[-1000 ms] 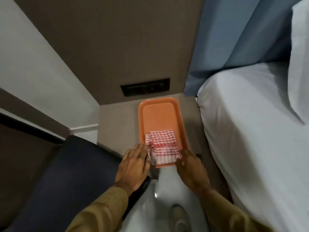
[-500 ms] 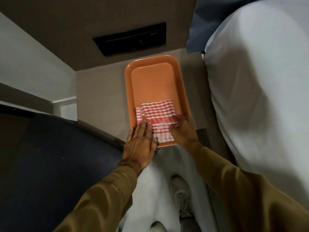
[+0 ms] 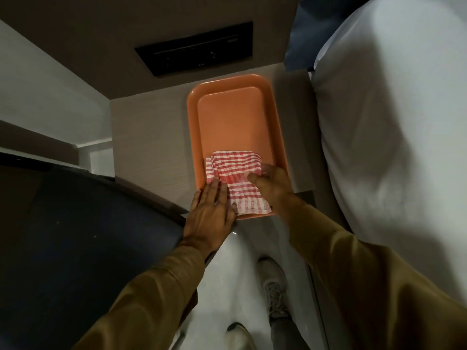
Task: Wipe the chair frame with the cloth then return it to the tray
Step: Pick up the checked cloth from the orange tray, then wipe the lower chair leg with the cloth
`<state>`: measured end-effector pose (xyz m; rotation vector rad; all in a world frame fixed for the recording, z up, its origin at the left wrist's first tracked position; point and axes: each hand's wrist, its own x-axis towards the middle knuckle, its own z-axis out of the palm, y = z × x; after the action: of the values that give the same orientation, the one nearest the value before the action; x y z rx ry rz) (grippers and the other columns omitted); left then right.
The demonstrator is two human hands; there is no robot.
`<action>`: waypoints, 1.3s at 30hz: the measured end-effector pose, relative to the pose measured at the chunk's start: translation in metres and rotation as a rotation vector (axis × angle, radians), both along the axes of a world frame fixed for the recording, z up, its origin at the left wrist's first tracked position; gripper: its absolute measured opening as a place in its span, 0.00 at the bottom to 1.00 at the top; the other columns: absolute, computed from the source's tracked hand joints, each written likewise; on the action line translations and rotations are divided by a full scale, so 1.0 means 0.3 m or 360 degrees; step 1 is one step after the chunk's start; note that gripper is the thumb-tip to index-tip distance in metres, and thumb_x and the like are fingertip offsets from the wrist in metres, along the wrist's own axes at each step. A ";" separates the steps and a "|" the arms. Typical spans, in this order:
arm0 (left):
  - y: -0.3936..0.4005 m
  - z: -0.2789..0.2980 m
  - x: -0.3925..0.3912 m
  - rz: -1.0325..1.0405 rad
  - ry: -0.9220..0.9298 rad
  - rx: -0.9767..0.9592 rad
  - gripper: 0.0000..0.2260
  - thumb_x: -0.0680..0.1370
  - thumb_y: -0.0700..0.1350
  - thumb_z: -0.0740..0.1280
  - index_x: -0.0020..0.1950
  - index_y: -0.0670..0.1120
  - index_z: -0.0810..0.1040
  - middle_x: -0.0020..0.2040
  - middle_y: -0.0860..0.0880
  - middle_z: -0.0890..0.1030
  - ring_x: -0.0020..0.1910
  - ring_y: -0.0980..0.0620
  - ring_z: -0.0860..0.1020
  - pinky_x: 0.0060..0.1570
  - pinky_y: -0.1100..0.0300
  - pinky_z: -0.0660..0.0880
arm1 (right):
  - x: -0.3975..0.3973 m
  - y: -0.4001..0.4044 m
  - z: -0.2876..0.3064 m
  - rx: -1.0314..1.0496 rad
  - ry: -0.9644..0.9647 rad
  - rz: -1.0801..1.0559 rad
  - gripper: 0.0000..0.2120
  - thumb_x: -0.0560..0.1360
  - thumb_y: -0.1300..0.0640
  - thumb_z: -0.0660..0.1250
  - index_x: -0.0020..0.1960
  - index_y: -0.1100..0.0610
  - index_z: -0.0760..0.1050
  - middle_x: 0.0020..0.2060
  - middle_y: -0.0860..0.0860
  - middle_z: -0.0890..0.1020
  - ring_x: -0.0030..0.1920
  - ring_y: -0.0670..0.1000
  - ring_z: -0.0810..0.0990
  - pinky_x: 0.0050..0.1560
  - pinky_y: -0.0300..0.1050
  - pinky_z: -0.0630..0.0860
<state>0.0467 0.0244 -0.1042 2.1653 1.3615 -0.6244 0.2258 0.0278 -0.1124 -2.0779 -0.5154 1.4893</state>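
Observation:
A folded red-and-white checked cloth (image 3: 236, 176) lies in the near end of an orange tray (image 3: 232, 117) on a small beige bedside table. My left hand (image 3: 211, 213) rests flat, fingers together, on the cloth's near-left corner and the tray's rim. My right hand (image 3: 271, 181) pinches the cloth's right edge between thumb and fingers. The dark chair (image 3: 83, 238) fills the lower left, its curved edge just left of my left hand.
A white bed (image 3: 394, 137) runs along the right, close to the table (image 3: 149, 152). A black panel (image 3: 197, 48) is set in the wall behind the tray. My shoes (image 3: 274, 286) stand on the pale floor between chair and bed.
My view has tilted down and closer to the tray. My right hand has moved from the tray's near edge onto the cloth's right side and gripped it; my left hand slid onto the cloth's corner.

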 end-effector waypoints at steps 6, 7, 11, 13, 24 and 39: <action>0.064 0.170 -0.025 -0.0024 -0.0118 0.0164 0.30 0.90 0.54 0.50 0.90 0.48 0.47 0.91 0.47 0.49 0.91 0.48 0.50 0.90 0.50 0.44 | 0.000 -0.043 0.160 0.0225 0.0282 0.0051 0.14 0.84 0.48 0.67 0.69 0.42 0.75 0.55 0.38 0.83 0.57 0.47 0.85 0.57 0.48 0.85; 0.069 0.207 -0.034 -0.0026 -0.0147 0.0190 0.30 0.90 0.54 0.51 0.91 0.48 0.47 0.91 0.47 0.50 0.91 0.48 0.51 0.90 0.50 0.45 | -0.006 -0.057 0.201 0.0255 0.0282 0.0065 0.18 0.84 0.48 0.65 0.74 0.44 0.72 0.59 0.40 0.82 0.59 0.48 0.84 0.65 0.54 0.83; 0.059 0.365 -0.124 -0.0166 -0.0205 0.0295 0.30 0.90 0.54 0.51 0.91 0.48 0.46 0.91 0.48 0.51 0.90 0.49 0.53 0.89 0.52 0.45 | -0.044 -0.126 0.373 0.0457 0.0221 0.0020 0.27 0.85 0.52 0.65 0.82 0.47 0.63 0.75 0.51 0.76 0.74 0.59 0.78 0.74 0.67 0.76; 0.039 0.406 -0.179 -0.0270 -0.0221 0.0356 0.30 0.90 0.54 0.51 0.91 0.48 0.47 0.91 0.48 0.52 0.90 0.49 0.55 0.89 0.52 0.47 | -0.065 -0.172 0.423 0.0578 0.0177 -0.0009 0.28 0.84 0.53 0.66 0.82 0.50 0.63 0.75 0.54 0.77 0.73 0.60 0.79 0.73 0.67 0.76; -0.241 0.467 -0.566 -0.0639 -0.0209 0.0431 0.30 0.90 0.53 0.53 0.90 0.46 0.49 0.91 0.47 0.54 0.90 0.49 0.56 0.90 0.54 0.48 | -0.444 -0.646 0.445 0.0760 0.0011 -0.0608 0.18 0.85 0.52 0.65 0.75 0.48 0.75 0.67 0.49 0.84 0.65 0.50 0.85 0.67 0.57 0.83; -0.634 0.187 -0.818 -0.0980 -0.0292 0.0694 0.34 0.89 0.56 0.53 0.90 0.40 0.47 0.91 0.42 0.49 0.91 0.43 0.50 0.90 0.40 0.50 | -0.956 -1.446 0.090 0.0221 0.0007 -0.1219 0.19 0.87 0.51 0.60 0.77 0.51 0.72 0.71 0.50 0.82 0.70 0.55 0.81 0.74 0.65 0.76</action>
<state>-0.1987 -0.1658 -0.0481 2.9452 0.7676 -0.3387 -0.0610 -0.4059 -0.0853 -1.8441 0.1788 0.9667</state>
